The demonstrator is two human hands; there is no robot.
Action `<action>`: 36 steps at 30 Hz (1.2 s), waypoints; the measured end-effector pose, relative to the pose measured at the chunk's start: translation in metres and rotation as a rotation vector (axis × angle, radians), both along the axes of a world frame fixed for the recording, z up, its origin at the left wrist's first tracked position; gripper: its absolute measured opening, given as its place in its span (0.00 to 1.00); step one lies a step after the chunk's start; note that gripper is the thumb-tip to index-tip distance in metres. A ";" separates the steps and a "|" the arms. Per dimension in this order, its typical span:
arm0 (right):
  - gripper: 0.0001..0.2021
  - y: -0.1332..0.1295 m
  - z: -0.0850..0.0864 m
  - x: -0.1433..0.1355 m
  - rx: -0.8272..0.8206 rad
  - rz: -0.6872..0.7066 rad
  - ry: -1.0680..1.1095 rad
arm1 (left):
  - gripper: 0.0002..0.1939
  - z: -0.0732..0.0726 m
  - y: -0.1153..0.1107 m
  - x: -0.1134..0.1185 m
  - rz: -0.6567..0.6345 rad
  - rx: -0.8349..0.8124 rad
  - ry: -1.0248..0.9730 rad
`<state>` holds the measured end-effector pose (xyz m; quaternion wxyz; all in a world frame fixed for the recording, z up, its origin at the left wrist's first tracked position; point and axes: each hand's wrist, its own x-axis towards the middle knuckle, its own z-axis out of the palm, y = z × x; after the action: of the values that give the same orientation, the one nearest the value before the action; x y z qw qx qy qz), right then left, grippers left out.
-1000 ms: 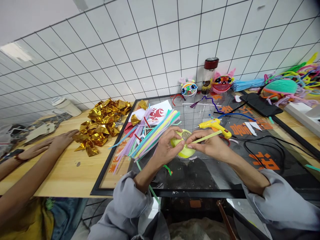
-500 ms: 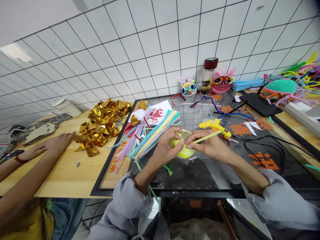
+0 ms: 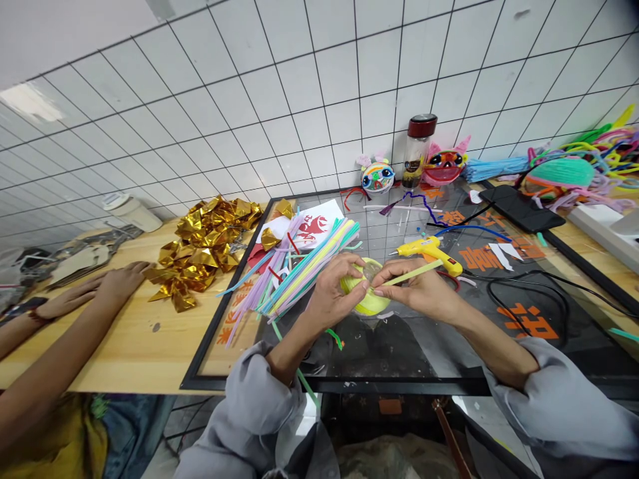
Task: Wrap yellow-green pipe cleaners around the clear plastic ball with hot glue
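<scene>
Both my hands meet over a round yellow piece (image 3: 373,305) with a pale centre, its surface covered in yellow pipe cleaner. My left hand (image 3: 335,286) grips its left side, thumb on top. My right hand (image 3: 415,286) pinches a pale yellow pipe cleaner (image 3: 422,272), whose free end sticks out to the right while the other end meets the round piece. Just beyond the right hand lies a yellow hot glue gun (image 3: 430,253). Left of my left hand rests a bundle of pastel pipe cleaners (image 3: 309,269).
Gold foil pieces (image 3: 200,246) are heaped on the wooden table, beside another person's hands (image 3: 117,283). At the back stand a lidded bottle (image 3: 417,153) and two decorated animal faces, one pink (image 3: 444,163). A phone (image 3: 522,207) and black cable (image 3: 529,279) lie to the right.
</scene>
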<state>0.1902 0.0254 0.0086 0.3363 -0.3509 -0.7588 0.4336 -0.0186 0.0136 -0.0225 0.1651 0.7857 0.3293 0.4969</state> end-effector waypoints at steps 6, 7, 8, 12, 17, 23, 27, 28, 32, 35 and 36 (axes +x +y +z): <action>0.09 0.001 -0.001 0.000 0.021 0.005 0.009 | 0.05 0.002 -0.001 0.000 0.002 0.029 -0.009; 0.09 0.001 -0.001 0.000 0.026 0.009 0.011 | 0.05 0.002 -0.001 0.000 0.004 0.030 -0.010; 0.09 0.001 -0.001 0.000 0.029 0.014 0.013 | 0.05 0.002 -0.001 0.000 0.006 0.030 -0.010; 0.09 0.001 -0.001 0.000 0.024 0.017 0.024 | 0.06 0.001 -0.001 0.000 0.005 0.035 -0.012; 0.08 0.001 -0.001 -0.001 0.022 0.012 0.034 | 0.06 0.000 0.000 0.000 0.002 0.040 -0.023; 0.08 0.001 0.000 -0.001 0.012 0.000 0.030 | 0.05 -0.001 0.000 0.000 0.006 0.046 0.000; 0.08 0.001 -0.001 -0.001 0.013 -0.010 0.032 | 0.05 -0.003 0.001 -0.001 -0.007 0.054 -0.010; 0.08 0.001 -0.001 -0.001 0.013 -0.011 0.033 | 0.05 -0.002 0.001 0.000 -0.008 0.055 -0.011; 0.07 0.001 0.000 -0.002 0.019 -0.019 0.032 | 0.05 -0.001 0.001 0.000 0.000 0.057 -0.002; 0.07 0.001 0.001 -0.002 0.010 -0.019 0.036 | 0.05 -0.001 0.001 0.000 0.001 0.054 -0.006; 0.07 0.001 0.002 -0.002 0.007 -0.017 0.037 | 0.05 -0.001 0.001 0.000 0.000 0.052 -0.007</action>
<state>0.1882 0.0265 0.0102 0.3553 -0.3481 -0.7508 0.4346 -0.0186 0.0146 -0.0232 0.1459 0.7879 0.3156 0.5082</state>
